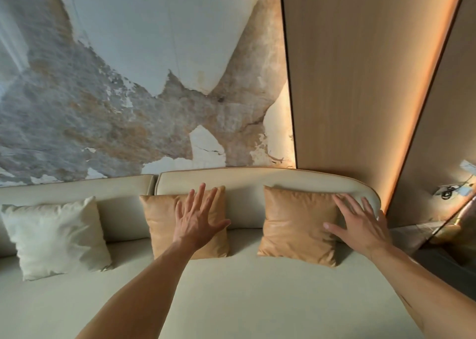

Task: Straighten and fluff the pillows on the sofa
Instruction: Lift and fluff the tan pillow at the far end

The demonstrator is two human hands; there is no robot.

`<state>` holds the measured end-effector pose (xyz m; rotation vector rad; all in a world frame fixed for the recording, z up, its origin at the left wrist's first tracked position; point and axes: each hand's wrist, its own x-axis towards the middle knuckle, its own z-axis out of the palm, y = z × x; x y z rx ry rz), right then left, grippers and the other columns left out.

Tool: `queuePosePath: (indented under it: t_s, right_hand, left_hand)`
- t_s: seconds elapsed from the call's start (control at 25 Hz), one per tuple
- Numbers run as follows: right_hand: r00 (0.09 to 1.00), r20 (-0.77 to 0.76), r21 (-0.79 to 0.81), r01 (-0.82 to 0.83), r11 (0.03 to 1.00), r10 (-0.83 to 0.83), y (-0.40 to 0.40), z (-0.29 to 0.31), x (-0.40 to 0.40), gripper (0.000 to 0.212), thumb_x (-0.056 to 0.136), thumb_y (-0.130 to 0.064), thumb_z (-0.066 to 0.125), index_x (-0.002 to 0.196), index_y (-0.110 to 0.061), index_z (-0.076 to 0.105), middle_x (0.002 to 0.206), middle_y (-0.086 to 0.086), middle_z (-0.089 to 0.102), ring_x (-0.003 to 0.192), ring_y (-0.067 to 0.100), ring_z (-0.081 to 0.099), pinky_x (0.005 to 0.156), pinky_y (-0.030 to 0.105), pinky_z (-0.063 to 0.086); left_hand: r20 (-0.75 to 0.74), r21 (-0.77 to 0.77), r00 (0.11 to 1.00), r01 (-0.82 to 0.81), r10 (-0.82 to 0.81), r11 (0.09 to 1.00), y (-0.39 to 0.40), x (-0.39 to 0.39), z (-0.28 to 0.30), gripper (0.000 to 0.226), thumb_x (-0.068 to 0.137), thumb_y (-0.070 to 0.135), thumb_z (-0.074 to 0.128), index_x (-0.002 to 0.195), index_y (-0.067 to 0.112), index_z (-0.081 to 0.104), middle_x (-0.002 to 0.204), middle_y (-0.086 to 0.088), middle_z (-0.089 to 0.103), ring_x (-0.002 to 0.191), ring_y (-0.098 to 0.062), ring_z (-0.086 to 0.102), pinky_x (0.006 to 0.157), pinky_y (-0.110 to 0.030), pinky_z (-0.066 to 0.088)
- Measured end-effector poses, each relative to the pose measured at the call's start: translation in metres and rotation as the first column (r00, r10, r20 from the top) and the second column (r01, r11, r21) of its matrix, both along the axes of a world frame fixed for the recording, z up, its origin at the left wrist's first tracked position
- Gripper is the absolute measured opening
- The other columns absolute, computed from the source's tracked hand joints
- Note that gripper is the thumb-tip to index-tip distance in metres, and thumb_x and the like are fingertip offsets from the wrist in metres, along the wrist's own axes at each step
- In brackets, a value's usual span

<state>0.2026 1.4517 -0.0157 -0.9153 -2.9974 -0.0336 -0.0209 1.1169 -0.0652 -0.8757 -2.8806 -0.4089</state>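
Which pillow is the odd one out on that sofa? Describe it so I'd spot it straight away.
Start at the long pale sofa under the marbled wall. Three pillows lean against its backrest; go to the far left one, the cream pillow. It is the only pale fabric one, tilted and wrinkled, while the middle tan pillow and right tan pillow look leathery, each with an open hand over it.

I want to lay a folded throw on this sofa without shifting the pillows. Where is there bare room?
The seat in front of the pillows is widest, though both forearms cross it now. A narrower gap lies between the two tan pillows. Crowded: along the backrest, where the white pillow and both tan ones stand, with the left hand and right hand spread over them.
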Motion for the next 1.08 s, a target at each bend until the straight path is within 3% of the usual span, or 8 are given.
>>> queuePosePath:
  t_s: [0.28, 0.44, 0.64, 0.88, 1.08]
  right_hand:
    - [0.999, 0.038, 0.016, 0.038, 0.999, -0.038, 0.068, -0.008, 0.047, 0.09, 0.076, -0.083, 0.02, 0.153, -0.038, 0.003, 0.163, -0.001, 0.011, 0.149, 0.031, 0.011, 0.112, 0.06, 0.025]
    - [0.996, 0.056, -0.007, 0.064, 0.998, -0.064, 0.087, -0.019, 0.049, 0.089, 0.079, -0.081, 0.024, 0.153, -0.037, 0.003, 0.163, -0.001, 0.012, 0.148, 0.032, 0.013, 0.111, 0.059, 0.028]
    - [0.996, 0.048, -0.031, 0.081, 0.996, -0.08, 0.104, -0.033, 0.031, 0.088, 0.079, -0.08, 0.028, 0.153, -0.037, 0.006, 0.162, 0.0, 0.014, 0.147, 0.031, 0.015, 0.11, 0.06, 0.026]
    - [0.995, 0.069, -0.065, 0.078, 0.995, -0.073, 0.111, -0.06, -0.005, 0.095, 0.072, -0.085, 0.019, 0.153, -0.036, 0.007, 0.162, 0.0, 0.014, 0.147, 0.031, 0.018, 0.111, 0.062, 0.026]
    - [0.997, 0.036, -0.144, 0.071, 0.987, -0.066, 0.141, -0.093, -0.031, 0.097, 0.072, -0.084, 0.022, 0.153, -0.033, 0.009, 0.162, 0.001, 0.017, 0.146, 0.028, 0.022, 0.107, 0.06, 0.033]
  left_hand:
    - [0.014, -0.048, 1.0, -0.015, 0.016, 0.999, 0.049, 0.019, 0.001, 0.097, 0.074, 0.086, 0.033, 0.151, 0.047, -0.011, 0.165, 0.009, -0.01, 0.152, -0.024, -0.004, 0.119, -0.052, -0.001]
    - [0.024, -0.038, 1.0, 0.012, -0.011, 0.999, 0.08, 0.011, -0.007, 0.096, 0.076, 0.084, 0.039, 0.153, 0.045, -0.002, 0.165, 0.009, -0.009, 0.152, -0.023, -0.004, 0.121, -0.052, 0.004]
    - [0.043, -0.007, 0.999, 0.026, -0.026, 1.0, 0.104, -0.014, -0.028, 0.096, 0.075, 0.085, 0.039, 0.153, 0.044, 0.0, 0.165, 0.007, -0.005, 0.152, -0.023, -0.002, 0.12, -0.053, 0.007]
    - [0.085, -0.031, 0.996, 0.03, -0.028, 0.999, 0.111, -0.039, -0.058, 0.097, 0.075, 0.086, 0.035, 0.153, 0.043, -0.004, 0.165, 0.009, -0.009, 0.152, -0.019, -0.008, 0.12, -0.052, 0.006]
    - [0.105, -0.025, 0.994, 0.012, -0.009, 1.0, 0.134, -0.052, -0.091, 0.099, 0.072, 0.086, 0.037, 0.154, 0.043, 0.001, 0.165, 0.008, -0.006, 0.152, -0.021, -0.003, 0.12, -0.053, 0.009]
